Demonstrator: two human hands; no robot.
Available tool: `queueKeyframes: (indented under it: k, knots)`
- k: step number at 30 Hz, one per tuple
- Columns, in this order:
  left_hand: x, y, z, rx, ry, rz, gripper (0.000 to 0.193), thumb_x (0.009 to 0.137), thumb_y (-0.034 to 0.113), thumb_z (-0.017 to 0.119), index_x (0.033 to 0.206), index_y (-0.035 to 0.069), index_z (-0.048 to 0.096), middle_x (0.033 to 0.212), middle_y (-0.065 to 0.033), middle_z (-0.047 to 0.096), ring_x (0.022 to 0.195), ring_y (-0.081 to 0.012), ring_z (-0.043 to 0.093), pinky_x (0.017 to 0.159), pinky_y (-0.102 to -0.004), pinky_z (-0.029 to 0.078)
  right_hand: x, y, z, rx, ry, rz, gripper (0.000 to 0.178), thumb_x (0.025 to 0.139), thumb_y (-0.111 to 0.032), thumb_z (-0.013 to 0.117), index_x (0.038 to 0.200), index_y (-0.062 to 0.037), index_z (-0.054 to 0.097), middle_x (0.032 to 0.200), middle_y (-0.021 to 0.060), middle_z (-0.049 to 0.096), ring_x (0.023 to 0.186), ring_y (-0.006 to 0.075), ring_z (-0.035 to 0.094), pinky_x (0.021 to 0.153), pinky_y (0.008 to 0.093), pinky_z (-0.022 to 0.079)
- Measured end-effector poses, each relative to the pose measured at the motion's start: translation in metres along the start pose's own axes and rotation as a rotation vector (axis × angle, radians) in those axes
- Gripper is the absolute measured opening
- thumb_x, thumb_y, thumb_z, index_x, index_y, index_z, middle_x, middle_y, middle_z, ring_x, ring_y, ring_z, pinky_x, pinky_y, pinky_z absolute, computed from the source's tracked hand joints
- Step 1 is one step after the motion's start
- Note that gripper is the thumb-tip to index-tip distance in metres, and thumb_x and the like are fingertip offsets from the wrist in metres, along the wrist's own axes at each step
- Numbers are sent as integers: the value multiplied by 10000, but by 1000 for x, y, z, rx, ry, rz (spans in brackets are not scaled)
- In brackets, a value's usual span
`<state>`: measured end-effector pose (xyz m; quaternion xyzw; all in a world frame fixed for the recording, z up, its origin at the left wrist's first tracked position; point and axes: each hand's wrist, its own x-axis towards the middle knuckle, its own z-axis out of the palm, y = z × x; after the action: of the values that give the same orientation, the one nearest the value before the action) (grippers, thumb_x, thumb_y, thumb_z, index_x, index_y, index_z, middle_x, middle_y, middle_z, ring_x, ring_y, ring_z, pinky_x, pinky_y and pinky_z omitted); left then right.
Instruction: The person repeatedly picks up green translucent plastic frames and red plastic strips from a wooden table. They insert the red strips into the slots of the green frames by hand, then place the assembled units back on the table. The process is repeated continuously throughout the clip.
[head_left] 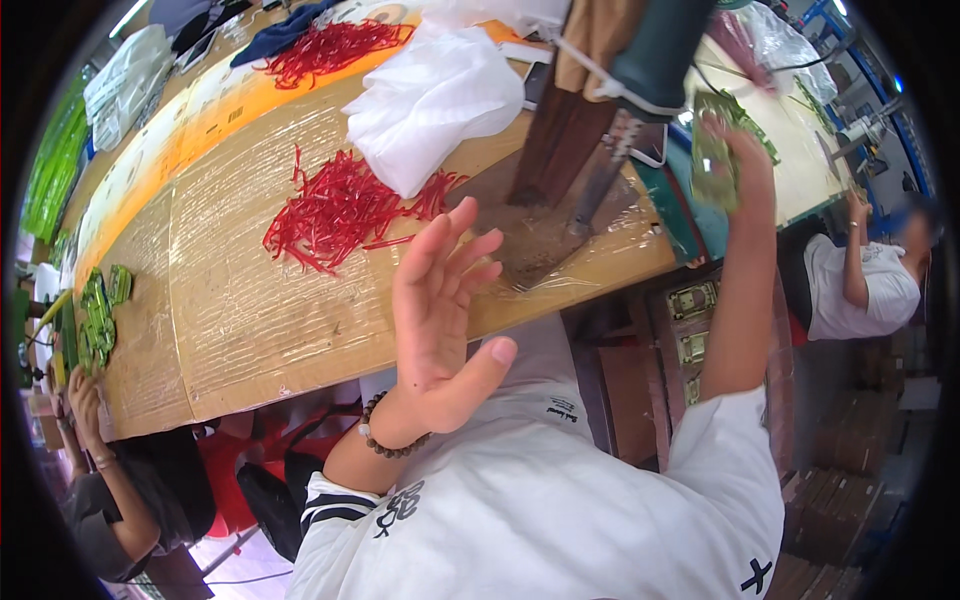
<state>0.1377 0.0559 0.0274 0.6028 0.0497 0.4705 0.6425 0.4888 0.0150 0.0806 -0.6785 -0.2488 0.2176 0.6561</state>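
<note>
My left hand (440, 320) is raised over the front edge of the table, its fingers apart and nothing in it. A beaded bracelet circles that wrist. Out to the right, my right hand (742, 160) grips a green circuit board (714, 170), somewhat smeared by motion. Between the hands, a green-handled tool with a metal rod, which looks like a soldering iron (655, 60), is tied to wooden pieces (565, 120) and points down at the table. Left of it lies a pile of short red wires (335, 215), with a white plastic bag (440, 105) partly over it.
Another pile of red wires (335, 50) lies farther back on the table (230, 330). A tray with green boards (690, 345) sits below my right arm. At left, another person's hand (85, 400) is near stacked green boards (97, 315). A further person (860, 275) sits at right.
</note>
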Motion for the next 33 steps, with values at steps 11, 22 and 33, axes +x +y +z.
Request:
queueKeyframes:
  k: [11,22,33]
  knots:
    - [-1,0,1,31,-1,0,747,767,9,543,1398,71,149,1437,-195,190,1269,-281,328,1016,-394,288,112,8,-17,-1393,129,-392,244,684,-200,643,866,-37,654,888,183,648,886,340,613,812,407,482]
    - [1,0,4,118,-10,-29,698,802,81,573,1386,59,192,1428,-187,228,1260,-263,348,1007,-367,305,238,69,-163,-1552,74,-634,373,762,-232,615,1093,-61,601,1022,187,614,959,347,573,848,408,442]
    - [-59,107,-85,754,143,63,229,791,54,555,1008,-5,598,1047,-157,611,968,-274,587,852,-358,444,34,11,-173,-990,768,-1595,235,891,-199,531,925,14,625,854,130,641,774,213,635,687,319,513]
